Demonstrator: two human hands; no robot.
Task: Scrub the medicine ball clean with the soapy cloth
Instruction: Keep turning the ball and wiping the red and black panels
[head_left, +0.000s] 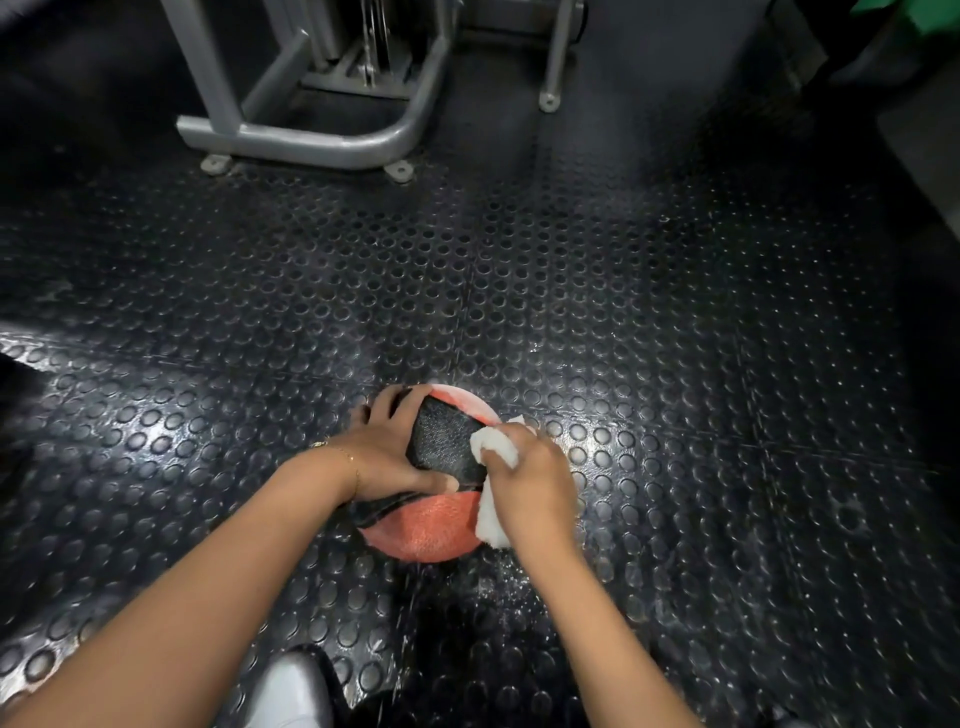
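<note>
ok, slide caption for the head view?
Left hand steadies medicine ball on studded floor; right hand presses white cloth to it.

Both bare arms reach forward and down, left hand (387, 453) splayed palm-down, right hand (531, 480) clenched round the cloth (492, 451).
</note>
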